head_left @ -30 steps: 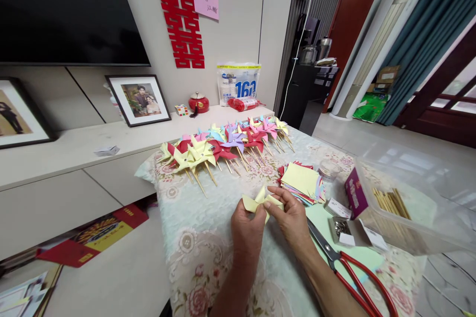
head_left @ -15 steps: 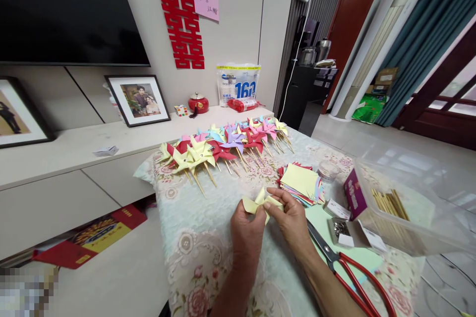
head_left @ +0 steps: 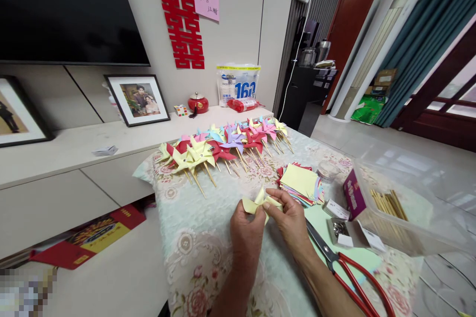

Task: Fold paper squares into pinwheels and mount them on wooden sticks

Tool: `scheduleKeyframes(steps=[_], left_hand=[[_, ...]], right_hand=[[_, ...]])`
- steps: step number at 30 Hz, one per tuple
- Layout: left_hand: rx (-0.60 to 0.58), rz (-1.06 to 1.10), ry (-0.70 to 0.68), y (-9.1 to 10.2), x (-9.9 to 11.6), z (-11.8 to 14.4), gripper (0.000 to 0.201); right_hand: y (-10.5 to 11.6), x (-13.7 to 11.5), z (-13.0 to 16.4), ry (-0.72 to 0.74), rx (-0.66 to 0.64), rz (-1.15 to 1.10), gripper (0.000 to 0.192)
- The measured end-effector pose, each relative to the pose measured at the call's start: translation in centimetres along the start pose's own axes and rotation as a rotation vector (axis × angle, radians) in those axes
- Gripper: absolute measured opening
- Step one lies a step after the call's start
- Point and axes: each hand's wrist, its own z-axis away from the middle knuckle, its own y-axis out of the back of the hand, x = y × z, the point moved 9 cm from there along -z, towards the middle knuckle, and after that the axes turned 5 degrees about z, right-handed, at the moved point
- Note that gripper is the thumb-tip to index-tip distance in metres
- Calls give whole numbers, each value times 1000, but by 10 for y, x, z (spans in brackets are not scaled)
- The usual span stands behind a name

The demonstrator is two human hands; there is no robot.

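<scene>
Both hands meet over the near middle of the surface (head_left: 208, 218), which is draped in a floral cloth. The left hand (head_left: 246, 232) and the right hand (head_left: 292, 220) each pinch one half-folded yellow paper pinwheel (head_left: 260, 202) between thumb and fingertips, so both grips are closed on it and hold it just above the cloth. Its centre is hidden behind the fingers.

Beyond it lies one long row of finished pinwheels (head_left: 223, 146) on sticks, yellow, red, purple, pink and blue; they overlap too much to count exactly, well over a dozen. Right of the hands sits one stack of paper squares (head_left: 301, 183), yellow on top, sheets too many to tell. One pair of red-handled scissors (head_left: 347, 270) lies near the right forearm, its handles cut off by the lower edge. One clear plastic box (head_left: 401, 208) holds wooden sticks (head_left: 386, 202), a bundle blurred through the wall. One small open box (head_left: 340, 230) holds metal bits too tiny to make out.
</scene>
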Motion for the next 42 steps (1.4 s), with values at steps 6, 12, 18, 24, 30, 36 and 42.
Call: scheduleKeyframes(steps=[6,12,18,24,30,36,42], left_hand=[[8,-7,-19,2,8,3,12],[3,58,13,0,0,1,16],[-46,161,71,-6,-15,-2,18],[-33,110,48,-3,-9,0,15],[-15,64,29,0,-3,1,14],[-15,84,28,-1,-3,1,14],[-19,71,24,0,-4,2,15]], right_hand=[[0,-1,0,3,11,-7,34],[1,1,0,1,16,-28,33],[3,2,-1,10,24,-17,34],[1,2,0,14,14,-15,34],[-1,2,1,2,7,-30,33],[0,1,2,15,25,-26,33],[0,1,3,21,24,-15,32]])
